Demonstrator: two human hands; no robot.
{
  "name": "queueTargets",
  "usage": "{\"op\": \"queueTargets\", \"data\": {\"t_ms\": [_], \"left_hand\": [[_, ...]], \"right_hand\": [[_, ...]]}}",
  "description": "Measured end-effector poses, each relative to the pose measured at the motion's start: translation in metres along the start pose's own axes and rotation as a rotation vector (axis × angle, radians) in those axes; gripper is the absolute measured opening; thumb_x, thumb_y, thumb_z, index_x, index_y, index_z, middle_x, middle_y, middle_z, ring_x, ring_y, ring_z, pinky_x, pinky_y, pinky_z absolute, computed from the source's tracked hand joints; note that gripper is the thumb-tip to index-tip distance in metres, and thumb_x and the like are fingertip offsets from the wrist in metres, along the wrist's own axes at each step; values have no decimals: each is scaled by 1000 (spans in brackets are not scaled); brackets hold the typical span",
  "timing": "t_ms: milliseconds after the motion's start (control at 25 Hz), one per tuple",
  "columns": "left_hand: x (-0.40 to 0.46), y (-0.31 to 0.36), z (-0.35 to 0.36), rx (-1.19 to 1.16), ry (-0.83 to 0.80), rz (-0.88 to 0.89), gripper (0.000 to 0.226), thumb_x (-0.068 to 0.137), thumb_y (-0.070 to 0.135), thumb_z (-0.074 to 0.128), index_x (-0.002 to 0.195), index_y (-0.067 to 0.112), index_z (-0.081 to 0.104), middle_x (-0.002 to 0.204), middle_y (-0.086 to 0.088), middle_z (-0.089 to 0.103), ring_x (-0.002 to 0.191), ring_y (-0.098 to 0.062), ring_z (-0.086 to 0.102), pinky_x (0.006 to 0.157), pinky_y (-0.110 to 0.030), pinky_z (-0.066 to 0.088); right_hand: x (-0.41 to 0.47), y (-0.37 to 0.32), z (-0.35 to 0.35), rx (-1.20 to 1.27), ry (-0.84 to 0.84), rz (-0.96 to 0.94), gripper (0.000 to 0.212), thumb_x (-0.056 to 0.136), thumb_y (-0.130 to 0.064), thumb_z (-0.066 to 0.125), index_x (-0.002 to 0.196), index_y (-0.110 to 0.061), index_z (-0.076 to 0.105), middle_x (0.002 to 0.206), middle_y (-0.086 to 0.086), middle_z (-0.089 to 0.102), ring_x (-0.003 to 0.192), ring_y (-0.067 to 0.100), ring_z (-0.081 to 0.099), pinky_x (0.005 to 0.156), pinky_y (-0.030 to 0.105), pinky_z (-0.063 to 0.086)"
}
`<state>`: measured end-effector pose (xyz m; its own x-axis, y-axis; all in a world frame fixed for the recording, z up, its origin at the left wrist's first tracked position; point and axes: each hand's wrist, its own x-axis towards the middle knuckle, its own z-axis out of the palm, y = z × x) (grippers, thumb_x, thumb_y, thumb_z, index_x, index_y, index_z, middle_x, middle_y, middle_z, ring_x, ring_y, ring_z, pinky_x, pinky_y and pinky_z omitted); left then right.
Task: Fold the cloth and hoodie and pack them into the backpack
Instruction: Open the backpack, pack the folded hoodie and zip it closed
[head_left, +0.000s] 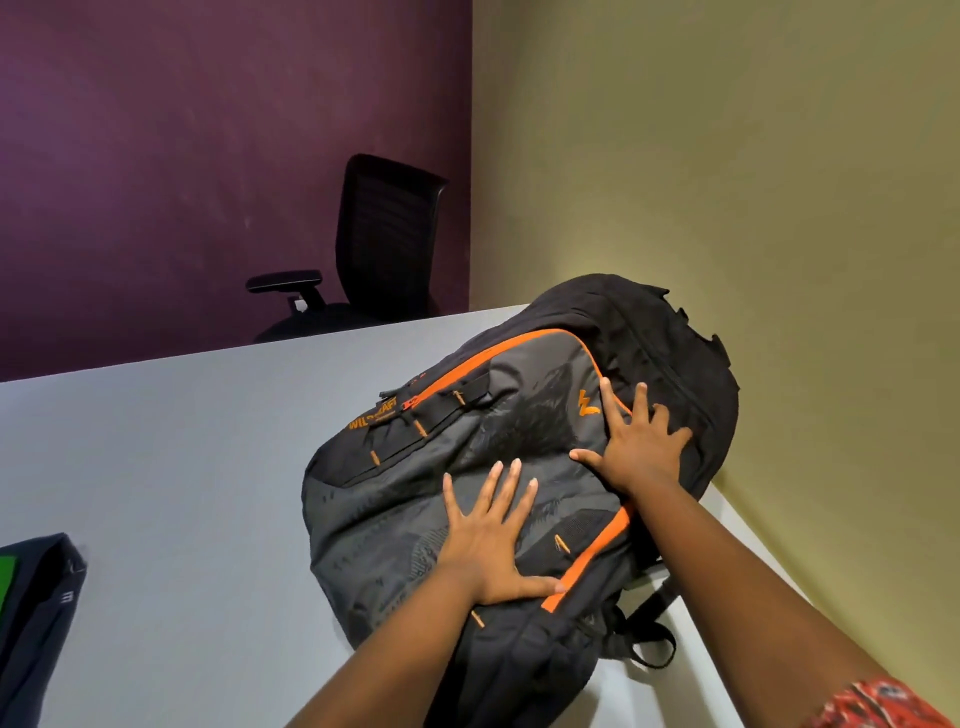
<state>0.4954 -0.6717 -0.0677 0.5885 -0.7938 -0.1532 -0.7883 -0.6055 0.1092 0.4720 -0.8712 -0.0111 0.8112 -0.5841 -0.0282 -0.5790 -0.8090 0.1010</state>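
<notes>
A bulging black and grey backpack (415, 499) with orange zip trim lies on its back on the white table (182, 467), its zips closed. My left hand (493, 540) presses flat on its lower front panel, fingers spread. My right hand (639, 441) presses flat near the top of the front pocket, fingers spread too. No cloth or hoodie is in sight.
A dark bag or folded item with a green patch (36, 613) lies at the table's left edge. A black office chair (374, 249) stands behind the table by the purple wall. The olive wall runs close along the table's right side.
</notes>
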Motion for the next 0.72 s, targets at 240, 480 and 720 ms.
{"op": "queueTargets", "data": {"t_ms": [240, 480, 720], "left_hand": [[8, -40, -9, 98, -234, 171, 131, 36, 100, 7, 145, 32, -19, 144, 8, -38, 136, -14, -33, 93, -66, -29], [-4, -72, -39, 236, -468, 34, 98, 80, 70, 45, 147, 31, -14, 153, 8, -25, 141, -19, -25, 100, -69, -18], [-31, -86, -61, 369, -670, -216, 87, 88, 45, 54, 149, 31, -7, 156, 8, -17, 145, -21, -10, 105, -70, -1]], "right_hand": [[-18, -7, 10, -8, -251, 126, 107, 77, -74, 46, 145, -27, -21, 155, 20, 2, 137, 41, 17, 99, 55, 32], [-46, -24, 4, 29, -534, 142, 105, 80, -71, 45, 147, -18, -17, 154, 22, 6, 140, 40, 12, 100, 49, 38], [-88, -50, 9, -156, -894, -299, 76, 90, -67, 16, 149, -19, 14, 157, 10, 4, 143, 35, 13, 114, 50, 20]]}}
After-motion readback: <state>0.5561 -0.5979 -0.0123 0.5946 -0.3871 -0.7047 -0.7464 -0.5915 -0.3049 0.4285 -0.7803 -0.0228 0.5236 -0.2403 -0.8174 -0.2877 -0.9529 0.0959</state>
